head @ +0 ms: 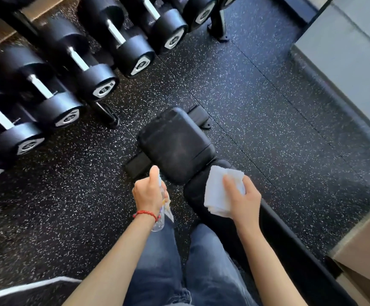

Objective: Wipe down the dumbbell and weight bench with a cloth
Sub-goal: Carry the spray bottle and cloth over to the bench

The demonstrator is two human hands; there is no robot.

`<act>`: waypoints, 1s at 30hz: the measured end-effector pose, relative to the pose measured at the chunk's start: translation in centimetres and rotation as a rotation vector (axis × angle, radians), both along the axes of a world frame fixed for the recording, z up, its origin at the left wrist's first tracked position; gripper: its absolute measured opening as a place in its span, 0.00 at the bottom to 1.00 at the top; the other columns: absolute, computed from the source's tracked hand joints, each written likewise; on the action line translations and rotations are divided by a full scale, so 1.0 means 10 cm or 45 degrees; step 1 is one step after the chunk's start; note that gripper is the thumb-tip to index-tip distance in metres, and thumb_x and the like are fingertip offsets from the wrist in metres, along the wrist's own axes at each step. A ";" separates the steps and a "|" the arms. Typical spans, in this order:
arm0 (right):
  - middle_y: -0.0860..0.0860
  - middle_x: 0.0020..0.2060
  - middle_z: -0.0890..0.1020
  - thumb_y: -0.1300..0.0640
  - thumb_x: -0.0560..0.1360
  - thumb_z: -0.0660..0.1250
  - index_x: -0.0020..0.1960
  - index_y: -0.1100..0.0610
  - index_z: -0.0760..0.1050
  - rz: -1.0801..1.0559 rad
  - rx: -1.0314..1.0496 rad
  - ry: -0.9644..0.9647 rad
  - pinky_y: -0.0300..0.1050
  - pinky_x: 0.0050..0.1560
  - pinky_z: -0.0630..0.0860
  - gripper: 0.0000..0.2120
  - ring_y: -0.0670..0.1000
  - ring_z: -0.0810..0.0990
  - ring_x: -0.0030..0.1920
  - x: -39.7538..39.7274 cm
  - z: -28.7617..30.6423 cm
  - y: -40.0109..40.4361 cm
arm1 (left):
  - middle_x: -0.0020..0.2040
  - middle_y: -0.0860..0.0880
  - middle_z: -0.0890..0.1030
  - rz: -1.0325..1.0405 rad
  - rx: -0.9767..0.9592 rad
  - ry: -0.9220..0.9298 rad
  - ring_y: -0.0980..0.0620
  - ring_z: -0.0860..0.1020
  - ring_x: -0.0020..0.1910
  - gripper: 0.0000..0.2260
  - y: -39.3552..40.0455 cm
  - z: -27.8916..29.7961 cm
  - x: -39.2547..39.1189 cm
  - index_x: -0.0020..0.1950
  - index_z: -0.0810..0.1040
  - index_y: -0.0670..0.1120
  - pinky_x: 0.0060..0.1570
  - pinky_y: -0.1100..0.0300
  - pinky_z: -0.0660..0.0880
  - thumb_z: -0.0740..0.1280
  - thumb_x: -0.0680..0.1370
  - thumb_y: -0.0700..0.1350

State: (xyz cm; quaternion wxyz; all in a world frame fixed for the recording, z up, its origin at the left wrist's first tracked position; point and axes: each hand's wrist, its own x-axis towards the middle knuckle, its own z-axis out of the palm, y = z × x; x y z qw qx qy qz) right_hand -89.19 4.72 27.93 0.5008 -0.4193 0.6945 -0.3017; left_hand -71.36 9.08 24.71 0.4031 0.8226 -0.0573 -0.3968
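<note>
1. The floor (257, 96) was dark speckled rubber. A rack of dumbbells (73, 69) stood at the upper left, well apart from both my hands; none had been taken down.
2. The weight bench, here called the table (175, 146), lay directly ahead of me. Its long axis ran from the lower right, beside my right leg, up and left toward the rack. The seat pad was the far section; the longer pad ran beneath my right hand.
3. My right hand (243, 199) was the nearer hand to the table. Its fingers (229, 184) were curled over a folded white cloth (218, 191), grasping it and holding it on or just above the near end of the long pad; contact could not be confirmed.
4. My left hand (148, 195) was just left of the table, over the floor. Its fingers were clenched around a clear spray bottle (160, 219), thumb raised toward the top.
5. Judgement: the wipe would run along the table's long axis, away from me toward the seat pad, led by the right hand. The dumbbells remained to be done.
</note>
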 end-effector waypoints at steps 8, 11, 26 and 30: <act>0.44 0.31 0.75 0.47 0.66 0.67 0.39 0.56 0.76 -0.010 0.056 0.000 0.34 0.33 0.68 0.12 0.39 0.70 0.31 0.84 0.03 -0.08 | 0.19 0.43 0.74 -0.094 0.030 0.005 0.44 0.73 0.22 0.24 -0.06 0.02 0.71 0.20 0.74 0.41 0.38 0.40 0.77 0.56 0.65 0.58; 0.40 0.30 0.78 0.46 0.65 0.67 0.37 0.49 0.77 0.042 0.073 0.018 0.30 0.33 0.69 0.07 0.36 0.72 0.32 1.02 0.04 -0.14 | 0.19 0.42 0.74 -0.078 0.032 0.007 0.42 0.76 0.25 0.26 -0.05 0.03 0.87 0.21 0.75 0.41 0.40 0.40 0.77 0.55 0.67 0.59; 0.39 0.24 0.71 0.51 0.70 0.70 0.30 0.48 0.70 0.605 -0.081 -0.055 0.39 0.33 0.64 0.12 0.38 0.66 0.28 1.82 0.23 -0.53 | 0.19 0.44 0.75 0.387 -0.229 -0.122 0.47 0.75 0.22 0.27 0.15 0.47 1.31 0.19 0.73 0.44 0.35 0.52 0.75 0.55 0.70 0.60; 0.42 0.28 0.69 0.49 0.70 0.69 0.35 0.58 0.70 0.823 -0.147 -0.107 0.39 0.32 0.63 0.15 0.41 0.65 0.30 2.03 0.32 -0.51 | 0.20 0.42 0.74 0.569 -0.259 -0.129 0.46 0.74 0.22 0.27 0.33 0.56 1.37 0.20 0.73 0.43 0.33 0.48 0.77 0.56 0.70 0.62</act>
